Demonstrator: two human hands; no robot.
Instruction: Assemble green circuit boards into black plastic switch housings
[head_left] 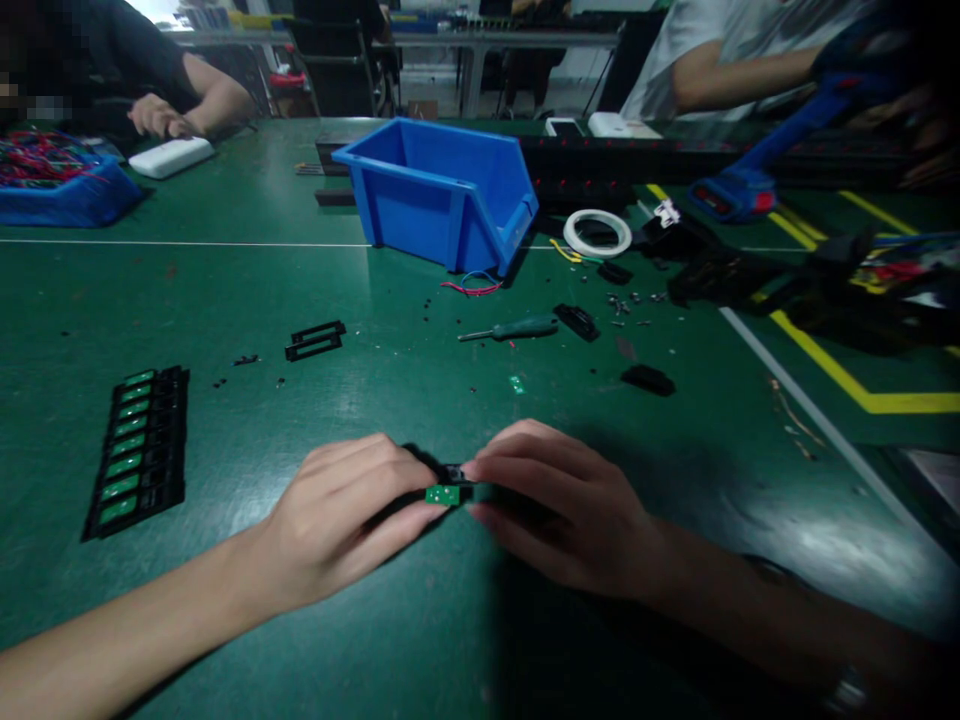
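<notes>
At the front middle of the table, both hands meet. My left hand (352, 510) pinches a small green circuit board (442, 495) between thumb and fingers. My right hand (559, 500) is closed on a small black plastic part (454, 473), which sits directly behind the board. Whether board and part are joined I cannot tell, as fingers cover much of both. To the left lies a row of black housings (166, 430) side by side, several with green boards in them. Two thin black frames (315, 342) rest beyond my left hand.
A blue bin (420, 215) stands at the back middle, a green-handled screwdriver (517, 328) before it. Further right are a white tape roll (597, 232), loose screws (621, 304) and a blue power tool (739, 190). Two people sit across the table; a tray of wires (67, 195) is back left.
</notes>
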